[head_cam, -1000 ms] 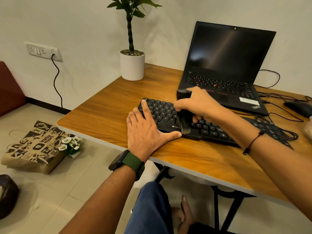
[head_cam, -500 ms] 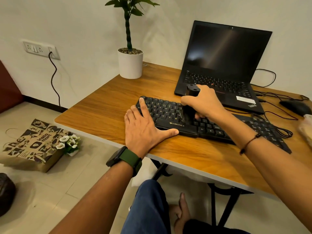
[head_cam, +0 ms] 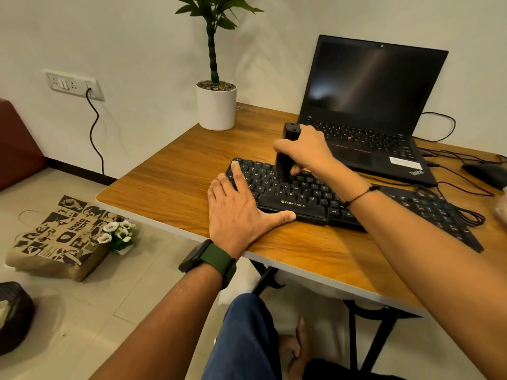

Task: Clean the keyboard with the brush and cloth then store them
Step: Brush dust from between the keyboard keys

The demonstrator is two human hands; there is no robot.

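Note:
A black keyboard (head_cam: 307,197) lies on the wooden table (head_cam: 175,182), in front of the laptop. My right hand (head_cam: 307,150) is closed around a black brush (head_cam: 286,157), held upright with its bristles down on the upper key rows near the keyboard's left part. My left hand (head_cam: 241,212) lies flat with fingers spread, palm on the table and fingertips on the keyboard's left end, thumb along its front edge. No cloth is in view.
An open black laptop (head_cam: 367,105) stands behind the keyboard. A white potted plant (head_cam: 216,105) sits at the table's back left corner. A black mouse (head_cam: 485,174) and cables lie at the right. A paper bag (head_cam: 57,239) lies on the floor at left.
My right hand has drawn the brush from the keyboard's front edge back to the upper key rows and stood it more upright. My left hand has stayed in place.

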